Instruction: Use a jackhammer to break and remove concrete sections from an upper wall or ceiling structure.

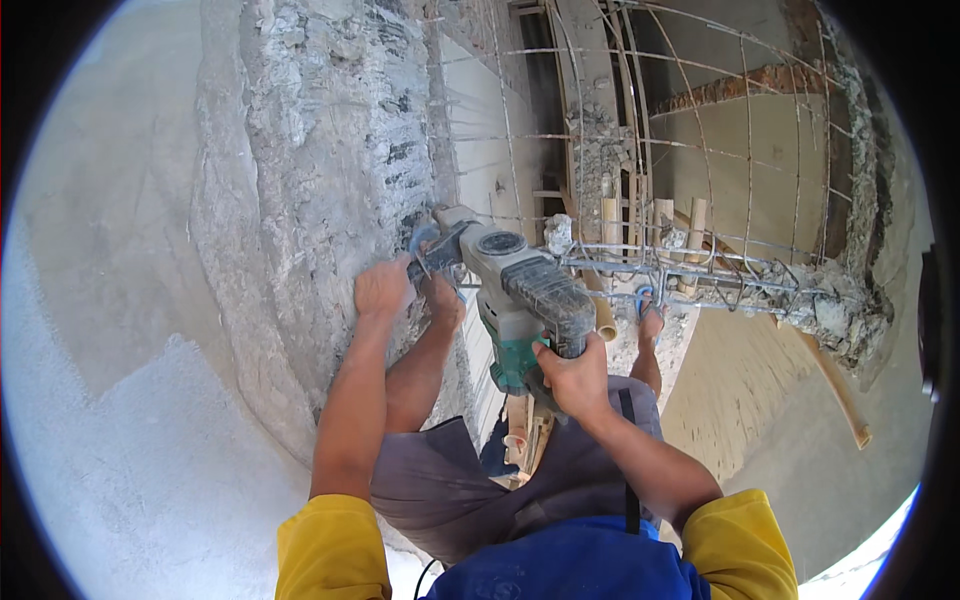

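A dusty grey, green and black demolition hammer [515, 290] lies diagonally across the middle of the view, its front end at the rough, chipped concrete [300, 180] on the left. My left hand [385, 285] is closed on its black side handle. My right hand [570, 375] grips the rear handle low on the tool. The working tip is hidden.
My sandaled feet, left [440, 300] and right [650, 315], stand wide apart beside exposed rebar [750, 150] and a broken concrete edge [845, 320]. Bamboo poles [835, 385] and narrow openings lie below. Bent rebar crosses the upper right; smooth plaster [110, 320] fills the far left.
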Demonstrator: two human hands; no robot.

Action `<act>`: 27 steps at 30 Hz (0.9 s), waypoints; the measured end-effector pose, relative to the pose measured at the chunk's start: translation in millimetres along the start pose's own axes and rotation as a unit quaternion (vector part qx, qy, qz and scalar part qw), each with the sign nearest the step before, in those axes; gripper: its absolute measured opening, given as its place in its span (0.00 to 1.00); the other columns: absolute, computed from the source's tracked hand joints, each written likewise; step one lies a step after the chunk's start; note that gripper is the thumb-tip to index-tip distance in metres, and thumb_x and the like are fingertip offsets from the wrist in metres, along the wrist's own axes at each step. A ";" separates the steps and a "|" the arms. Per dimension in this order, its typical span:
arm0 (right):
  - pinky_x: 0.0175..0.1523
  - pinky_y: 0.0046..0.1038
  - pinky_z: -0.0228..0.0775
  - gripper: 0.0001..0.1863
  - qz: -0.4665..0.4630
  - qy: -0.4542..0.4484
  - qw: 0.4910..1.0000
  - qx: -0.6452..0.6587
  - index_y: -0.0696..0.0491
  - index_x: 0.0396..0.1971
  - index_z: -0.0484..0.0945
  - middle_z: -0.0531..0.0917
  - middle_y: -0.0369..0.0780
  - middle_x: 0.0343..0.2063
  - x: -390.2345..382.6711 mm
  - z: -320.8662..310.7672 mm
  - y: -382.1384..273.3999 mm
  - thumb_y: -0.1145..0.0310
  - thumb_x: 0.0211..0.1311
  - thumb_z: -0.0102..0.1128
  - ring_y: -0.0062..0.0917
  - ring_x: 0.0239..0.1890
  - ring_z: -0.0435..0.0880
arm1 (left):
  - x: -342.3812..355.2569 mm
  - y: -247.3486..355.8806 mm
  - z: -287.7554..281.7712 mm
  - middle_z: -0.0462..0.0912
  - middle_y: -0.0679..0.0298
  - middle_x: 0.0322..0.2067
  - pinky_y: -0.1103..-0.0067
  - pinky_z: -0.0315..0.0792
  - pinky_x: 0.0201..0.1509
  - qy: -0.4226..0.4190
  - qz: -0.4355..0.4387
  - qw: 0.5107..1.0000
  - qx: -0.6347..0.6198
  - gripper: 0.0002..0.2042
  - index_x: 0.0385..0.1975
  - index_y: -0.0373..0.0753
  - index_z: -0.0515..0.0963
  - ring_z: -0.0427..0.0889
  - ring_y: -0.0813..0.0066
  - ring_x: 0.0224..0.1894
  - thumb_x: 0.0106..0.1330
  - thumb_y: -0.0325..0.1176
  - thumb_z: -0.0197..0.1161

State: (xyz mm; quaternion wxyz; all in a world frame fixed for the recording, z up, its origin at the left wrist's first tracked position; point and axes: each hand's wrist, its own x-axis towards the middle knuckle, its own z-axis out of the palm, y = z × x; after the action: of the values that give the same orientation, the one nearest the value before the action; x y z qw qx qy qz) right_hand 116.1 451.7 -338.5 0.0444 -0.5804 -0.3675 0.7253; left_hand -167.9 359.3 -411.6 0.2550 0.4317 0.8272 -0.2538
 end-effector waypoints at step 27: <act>0.19 0.25 0.63 0.12 0.023 0.038 0.999 -0.031 0.61 0.29 0.72 0.76 0.37 0.14 -2.2 -0.8 22.0 0.70 0.49 0.63 0.20 0.12 0.73 | -5.7 -11.5 39.1 0.80 0.59 0.18 0.68 0.73 0.32 0.136 0.128 0.981 0.050 0.03 0.28 0.43 0.74 0.82 0.61 0.24 0.55 0.30 0.54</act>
State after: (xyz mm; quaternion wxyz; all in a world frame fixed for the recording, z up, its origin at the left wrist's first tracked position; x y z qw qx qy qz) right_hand 125.5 435.1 -349.6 0.0240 -0.6172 -0.3743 0.6917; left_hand -166.9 325.2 -434.6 0.1491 0.5761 0.7786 -0.1991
